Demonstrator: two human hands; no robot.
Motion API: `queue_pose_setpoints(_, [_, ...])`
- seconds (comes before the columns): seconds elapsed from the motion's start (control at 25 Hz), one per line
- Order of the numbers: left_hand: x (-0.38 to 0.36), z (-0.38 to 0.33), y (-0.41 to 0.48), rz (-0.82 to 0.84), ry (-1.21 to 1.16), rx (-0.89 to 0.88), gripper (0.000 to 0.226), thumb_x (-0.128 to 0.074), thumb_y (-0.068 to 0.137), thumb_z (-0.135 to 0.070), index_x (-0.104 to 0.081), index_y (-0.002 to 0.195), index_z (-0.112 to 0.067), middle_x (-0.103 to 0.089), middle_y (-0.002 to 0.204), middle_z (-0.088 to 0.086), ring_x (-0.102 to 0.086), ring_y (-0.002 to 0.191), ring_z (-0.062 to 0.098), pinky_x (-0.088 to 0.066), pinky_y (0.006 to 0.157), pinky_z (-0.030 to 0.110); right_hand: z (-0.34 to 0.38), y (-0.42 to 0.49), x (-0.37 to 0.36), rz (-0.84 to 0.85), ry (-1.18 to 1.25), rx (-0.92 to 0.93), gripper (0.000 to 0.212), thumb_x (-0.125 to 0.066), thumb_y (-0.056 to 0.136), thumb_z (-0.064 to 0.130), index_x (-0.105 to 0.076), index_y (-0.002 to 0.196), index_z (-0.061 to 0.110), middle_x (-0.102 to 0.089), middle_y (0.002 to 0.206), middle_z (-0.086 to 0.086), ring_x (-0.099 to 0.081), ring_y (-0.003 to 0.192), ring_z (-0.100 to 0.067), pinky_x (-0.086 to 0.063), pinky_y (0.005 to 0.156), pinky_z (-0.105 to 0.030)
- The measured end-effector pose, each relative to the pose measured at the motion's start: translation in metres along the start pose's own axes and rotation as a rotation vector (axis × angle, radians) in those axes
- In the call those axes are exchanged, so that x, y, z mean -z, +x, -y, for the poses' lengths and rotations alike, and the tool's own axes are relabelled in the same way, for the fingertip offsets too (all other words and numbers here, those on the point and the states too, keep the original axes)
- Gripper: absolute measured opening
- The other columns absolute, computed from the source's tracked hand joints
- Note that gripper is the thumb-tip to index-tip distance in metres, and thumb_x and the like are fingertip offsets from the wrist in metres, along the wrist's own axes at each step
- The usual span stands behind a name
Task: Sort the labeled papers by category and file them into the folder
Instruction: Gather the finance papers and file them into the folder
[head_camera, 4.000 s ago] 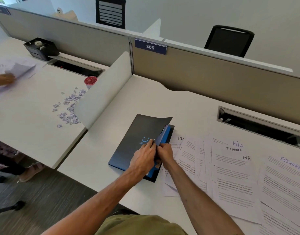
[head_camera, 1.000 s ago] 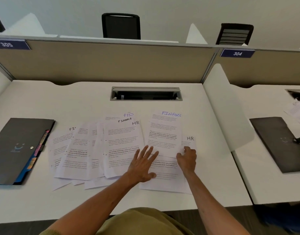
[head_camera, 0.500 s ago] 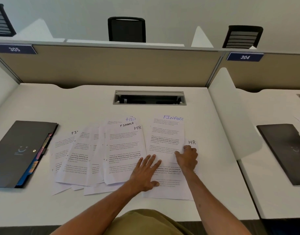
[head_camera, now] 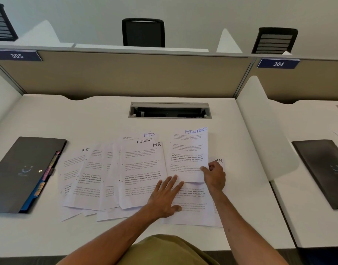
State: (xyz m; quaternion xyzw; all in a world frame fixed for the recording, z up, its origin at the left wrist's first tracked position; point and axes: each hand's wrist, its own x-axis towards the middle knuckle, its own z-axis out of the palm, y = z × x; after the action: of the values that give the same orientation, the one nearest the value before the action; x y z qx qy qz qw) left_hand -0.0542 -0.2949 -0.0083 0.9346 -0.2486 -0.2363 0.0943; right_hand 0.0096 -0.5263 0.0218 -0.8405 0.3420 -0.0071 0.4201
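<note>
My left hand (head_camera: pixel 165 197) lies flat, fingers spread, pressing the lower sheet (head_camera: pixel 193 205); my right hand (head_camera: pixel 214 175) pinches the edge of the finance page (head_camera: pixel 189 153), on the desk (head_camera: pixel 183 240) right of the fanned papers (head_camera: pixel 107 175), folder (head_camera: pixel 21 173) far left

hands: two, the left hand (head_camera: pixel 165 197) and the right hand (head_camera: pixel 215 176)
folders: two, one folder (head_camera: pixel 21 171) on the left, a second folder (head_camera: pixel 325 169) on the next desk
papers (head_camera: pixel 141 169): many, piled up, too mixed to count
chairs: three, the middle chair (head_camera: pixel 143 32) is plain black
number signs: two, 305 (head_camera: pixel 17 55) and 304 (head_camera: pixel 278 64)
desk slots: one full slot (head_camera: pixel 170 110)
</note>
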Motion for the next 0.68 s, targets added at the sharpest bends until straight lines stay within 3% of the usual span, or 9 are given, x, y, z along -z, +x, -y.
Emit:
queue_pose_setpoints(0.24, [0.007,0.005,-0.002,0.013,-0.043,-0.026,0.094,-0.051,0.101,-0.067,0.005,0.170,-0.036,0.019,0.178,0.000,0.014,0.164,0.024,0.004,0.133,0.054,0.006,-0.004,0.010,-0.005,-0.106,-0.009,0.014,-0.074,0.091,0.029,-0.067,0.084,0.019,-0.070,0.080,0.007,-0.068,0.079,-0.025,-0.050,0.070,-0.032])
queue_pose_setpoints(0.48, [0.016,0.007,0.000,-0.004,-0.048,-0.053,0.079,-0.044,0.107,-0.059,-0.006,0.171,-0.032,0.007,0.179,0.003,0.005,0.166,0.027,0.001,0.134,0.051,0.013,-0.015,0.007,-0.087,-0.290,0.113,0.029,-0.060,0.096,0.017,-0.060,0.068,0.013,-0.066,0.067,-0.003,-0.062,0.062,-0.026,-0.045,0.055,-0.030])
queue_pose_setpoints(0.56, [0.018,0.006,0.000,-0.002,-0.059,-0.059,0.077,-0.044,0.108,-0.057,-0.008,0.171,-0.030,0.004,0.180,0.004,0.004,0.166,0.028,0.000,0.134,0.050,0.016,-0.020,0.008,-0.150,-0.323,0.200,0.021,-0.061,0.098,0.018,-0.079,0.087,0.019,-0.078,0.086,-0.004,-0.070,0.072,-0.029,-0.053,0.062,-0.033])
queue_pose_setpoints(0.64, [0.021,0.008,0.002,-0.012,-0.066,-0.064,0.076,-0.044,0.108,-0.055,-0.010,0.171,-0.028,0.001,0.180,0.004,0.003,0.166,0.028,-0.001,0.134,0.051,0.020,-0.026,0.010,-0.202,-0.321,0.269,0.023,-0.063,0.101,0.020,-0.081,0.115,0.020,-0.080,0.105,-0.004,-0.074,0.084,-0.031,-0.056,0.068,-0.033])
queue_pose_setpoints(0.68, [0.022,0.008,0.003,-0.012,-0.068,-0.064,0.076,-0.044,0.108,-0.054,-0.010,0.171,-0.027,0.001,0.180,0.005,0.002,0.166,0.028,-0.001,0.134,0.050,0.022,-0.028,0.011,-0.222,-0.317,0.294,0.024,-0.063,0.102,0.020,-0.079,0.121,0.020,-0.080,0.107,-0.005,-0.075,0.085,-0.031,-0.056,0.068,-0.033])
